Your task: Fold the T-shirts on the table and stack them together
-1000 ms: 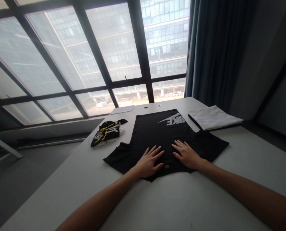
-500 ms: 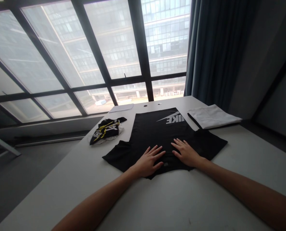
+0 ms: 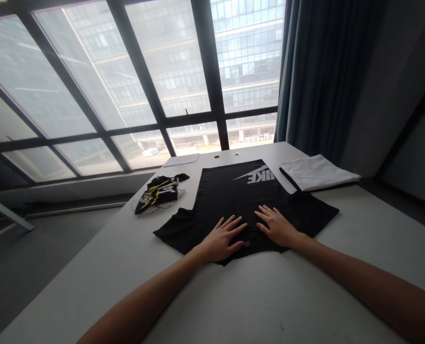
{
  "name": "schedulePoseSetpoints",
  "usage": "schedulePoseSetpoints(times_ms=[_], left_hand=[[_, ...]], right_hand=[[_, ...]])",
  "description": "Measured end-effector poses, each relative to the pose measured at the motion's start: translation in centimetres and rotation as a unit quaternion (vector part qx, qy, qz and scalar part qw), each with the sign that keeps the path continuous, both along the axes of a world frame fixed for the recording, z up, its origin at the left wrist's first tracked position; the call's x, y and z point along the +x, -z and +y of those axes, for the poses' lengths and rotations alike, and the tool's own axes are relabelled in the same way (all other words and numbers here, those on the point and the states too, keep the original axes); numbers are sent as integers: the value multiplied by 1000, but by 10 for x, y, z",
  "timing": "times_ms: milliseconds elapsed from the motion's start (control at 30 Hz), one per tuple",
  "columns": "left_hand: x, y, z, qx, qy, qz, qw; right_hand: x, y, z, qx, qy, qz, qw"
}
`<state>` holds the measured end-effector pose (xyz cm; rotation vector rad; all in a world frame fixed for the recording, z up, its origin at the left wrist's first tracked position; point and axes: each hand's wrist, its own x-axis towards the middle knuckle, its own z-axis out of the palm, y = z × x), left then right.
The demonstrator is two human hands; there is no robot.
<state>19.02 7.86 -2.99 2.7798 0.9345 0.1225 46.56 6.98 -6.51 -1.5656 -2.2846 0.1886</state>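
Press your left hand [image 3: 219,242] and right hand [image 3: 277,228] evenly, fingers [image 3: 234,223] splayed flat, gripping nothing, on the black Nike T-shirt [image 3: 234,191].

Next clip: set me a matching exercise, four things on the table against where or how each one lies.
Things:
1. black T-shirt
2. white cloth
3. black-and-yellow garment
4. sheet of paper

Place or state:
A. crumpled, left of the shirt
B. flat at the far edge of the table
C. spread flat under the left hand and right hand
D. folded, right of the shirt

Pairs: 1-C, 2-D, 3-A, 4-B.
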Motion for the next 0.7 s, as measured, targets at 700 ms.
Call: schedulePoseSetpoints(times_ms=[700], left_hand=[[0, -4, -2, -5, -4, -30, 1000]], right_hand=[[1, 0, 0, 1, 2, -5, 1000]])
